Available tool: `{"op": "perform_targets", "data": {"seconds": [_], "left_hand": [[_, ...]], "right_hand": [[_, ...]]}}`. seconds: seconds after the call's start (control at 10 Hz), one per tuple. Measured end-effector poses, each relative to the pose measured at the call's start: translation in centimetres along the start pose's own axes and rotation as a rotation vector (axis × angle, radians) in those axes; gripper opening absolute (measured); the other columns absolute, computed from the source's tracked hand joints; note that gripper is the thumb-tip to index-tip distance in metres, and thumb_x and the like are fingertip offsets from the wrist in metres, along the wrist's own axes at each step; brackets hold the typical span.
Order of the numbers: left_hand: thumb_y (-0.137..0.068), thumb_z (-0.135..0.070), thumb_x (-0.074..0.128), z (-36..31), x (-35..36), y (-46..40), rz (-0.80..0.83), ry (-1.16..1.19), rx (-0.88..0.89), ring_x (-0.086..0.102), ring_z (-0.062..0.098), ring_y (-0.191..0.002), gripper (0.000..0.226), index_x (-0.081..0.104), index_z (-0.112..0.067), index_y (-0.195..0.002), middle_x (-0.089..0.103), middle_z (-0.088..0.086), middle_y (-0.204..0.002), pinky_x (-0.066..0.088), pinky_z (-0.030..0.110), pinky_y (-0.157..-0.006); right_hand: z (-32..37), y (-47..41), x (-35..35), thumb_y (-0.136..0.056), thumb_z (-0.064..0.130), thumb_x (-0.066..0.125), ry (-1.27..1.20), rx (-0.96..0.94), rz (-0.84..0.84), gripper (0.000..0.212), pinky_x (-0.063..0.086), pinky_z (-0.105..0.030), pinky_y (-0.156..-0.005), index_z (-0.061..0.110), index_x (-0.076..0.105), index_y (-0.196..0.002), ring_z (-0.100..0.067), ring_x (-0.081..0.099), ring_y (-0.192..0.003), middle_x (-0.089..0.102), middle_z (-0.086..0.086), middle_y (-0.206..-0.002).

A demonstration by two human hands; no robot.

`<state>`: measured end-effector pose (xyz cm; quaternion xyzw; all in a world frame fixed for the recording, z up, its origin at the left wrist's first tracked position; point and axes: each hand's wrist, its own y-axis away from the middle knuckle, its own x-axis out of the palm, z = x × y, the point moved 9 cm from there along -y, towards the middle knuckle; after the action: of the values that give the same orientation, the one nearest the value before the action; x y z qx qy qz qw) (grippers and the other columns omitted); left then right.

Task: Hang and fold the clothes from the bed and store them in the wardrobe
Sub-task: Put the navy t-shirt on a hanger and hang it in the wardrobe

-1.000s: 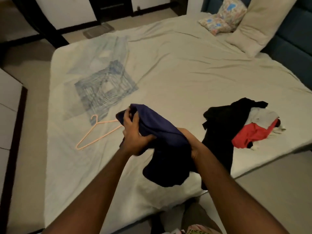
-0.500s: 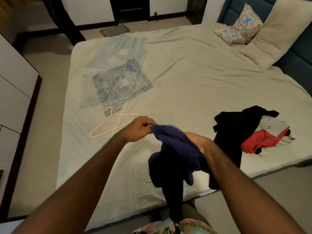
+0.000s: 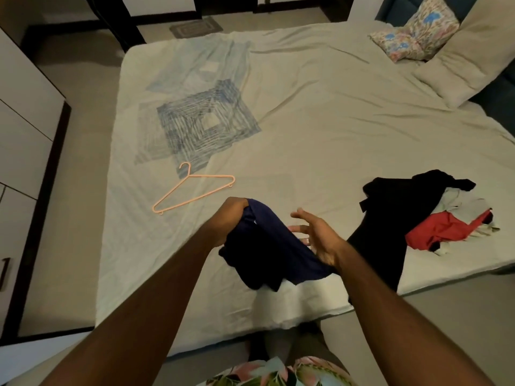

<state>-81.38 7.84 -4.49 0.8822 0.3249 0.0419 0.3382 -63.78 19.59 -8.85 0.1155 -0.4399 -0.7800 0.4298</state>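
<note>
One wide bed fills the scene, its pale sheet bare ahead of both hands, and beyond the fingertips lie two pillows at the far right corner. Off to the right of the right hand's fingers sits a heap of waiting clothes: a black garment draped over the mattress edge, with a red piece and a pale one tucked against it. Between the hands hangs the navy garment, bunched and sagging just above the near edge of the bed. The left hand is closed tight on one upper edge of it, fingers curled out of sight into the cloth. The right hand has its fingers spread loose and apart, the cloth lying across the palm and wrist more than being pinched. Just beyond and left of the left knuckles rests the pink hanger, flat on the sheet, apart from everything else. To do this step well, I judge the right fingers should find the matching shoulder or waistband edge and pinch it, then both hands draw apart so the fabric drops straight and its shape becomes readable. Only then is it worth choosing between the hanger and a flat fold on the open sheet.
</note>
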Motion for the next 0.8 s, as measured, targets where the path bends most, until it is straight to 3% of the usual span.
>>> {"op": "perform_targets", "data": {"seconds": [0.1, 0.2, 0.3, 0.4, 0.5, 0.6, 0.7, 0.8], "left_hand": [[-0.101, -0.017, 0.043, -0.3, -1.1, -0.1, -0.057, -0.042, 0.05, 0.06, 0.02, -0.083, 0.023, 0.054, -0.024, -0.081, 0.058, -0.001, -0.083, 0.052, 0.042, -0.083], [-0.099, -0.026, 0.045, 0.8, -1.8, -0.3, -0.092, 0.155, -0.032, 0.061, 0.027, -0.087, 0.017, 0.056, -0.023, -0.086, 0.061, 0.003, -0.087, 0.054, 0.049, -0.089], [-0.098, -0.032, 0.052, 2.6, -1.6, -0.3, -0.095, 0.38, -0.2, 0.06, 0.023, -0.078, 0.024, 0.063, -0.014, -0.086, 0.063, 0.01, -0.084, 0.051, 0.036, -0.076], [-0.076, -0.037, 0.073, 2.1, -2.2, -0.1, 0.063, 0.346, -0.173, 0.064, 0.03, -0.09, 0.035, 0.069, -0.005, -0.091, 0.067, 0.016, -0.092, 0.05, 0.037, -0.081], [-0.071, -0.011, 0.083, -0.4, -5.0, 0.2, 0.18, 0.147, 0.06, 0.065, 0.03, -0.089, 0.039, 0.058, -0.006, -0.1, 0.064, 0.019, -0.095, 0.053, 0.036, -0.077], [-0.073, 0.009, 0.081, -1.4, -10.3, 0.3, 0.021, -0.19, 0.166, 0.067, 0.023, -0.08, 0.051, 0.057, -0.014, -0.112, 0.066, 0.015, -0.094, 0.054, 0.03, -0.064], [-0.085, 0.008, 0.067, -2.8, -14.4, 0.7, -0.121, -0.394, 0.304, 0.062, 0.017, -0.081, 0.021, 0.071, -0.011, -0.093, 0.069, 0.015, -0.091, 0.05, 0.021, -0.067], [-0.099, -0.009, 0.059, -3.1, -16.2, 1.5, -0.197, -0.19, 0.301, 0.063, 0.012, -0.075, 0.022, 0.074, -0.012, -0.083, 0.072, 0.003, -0.082, 0.05, 0.016, -0.068]], "right_hand": [[-1.2, -0.2, 2.9, -0.087, 0.059, 0.07, 0.298, -0.137, 0.067, 0.061, 0.05, -0.039, -0.095, 0.049, 0.044, -0.14, -0.02, 0.06, -0.117, 0.062, 0.007, -0.13], [-2.2, -2.6, 5.8, -0.059, 0.073, 0.085, 0.748, -0.426, -0.091, 0.106, 0.044, -0.048, -0.107, 0.055, 0.025, -0.145, -0.016, 0.052, -0.13, 0.046, 0.013, -0.144], [-1.7, -2.9, 8.4, -0.063, 0.062, 0.081, 1.004, -0.538, -0.342, 0.098, 0.039, -0.053, -0.102, 0.041, 0.03, -0.144, -0.02, 0.054, -0.124, 0.048, 0.011, -0.142], [-0.8, -4.4, 9.2, -0.085, 0.042, 0.069, 1.071, -0.571, -0.469, 0.057, 0.044, -0.052, -0.093, 0.026, 0.045, -0.134, -0.028, 0.06, -0.111, 0.058, 0.002, -0.127], [1.3, -4.4, 8.6, -0.093, 0.036, 0.045, 0.849, -0.676, -0.503, 0.026, 0.046, -0.036, -0.078, 0.017, 0.061, -0.103, -0.024, 0.066, -0.087, 0.068, 0.0, -0.093], [4.2, -3.8, 7.5, -0.09, 0.021, 0.045, 0.442, -0.759, -0.309, 0.019, 0.043, -0.012, -0.067, 0.025, 0.064, -0.092, 0.006, 0.059, -0.072, 0.066, 0.016, -0.081], [7.5, -4.2, 6.3, -0.095, 0.006, 0.047, 0.411, -0.748, -0.19, 0.031, 0.048, -0.018, -0.082, 0.025, 0.071, -0.1, 0.005, 0.064, -0.087, 0.073, 0.015, -0.095], [10.3, -4.1, 5.0, -0.094, 0.004, 0.048, 0.24, -0.697, -0.168, 0.027, 0.047, -0.027, -0.076, 0.02, 0.069, -0.087, -0.007, 0.061, -0.077, 0.069, 0.013, -0.082]]}}
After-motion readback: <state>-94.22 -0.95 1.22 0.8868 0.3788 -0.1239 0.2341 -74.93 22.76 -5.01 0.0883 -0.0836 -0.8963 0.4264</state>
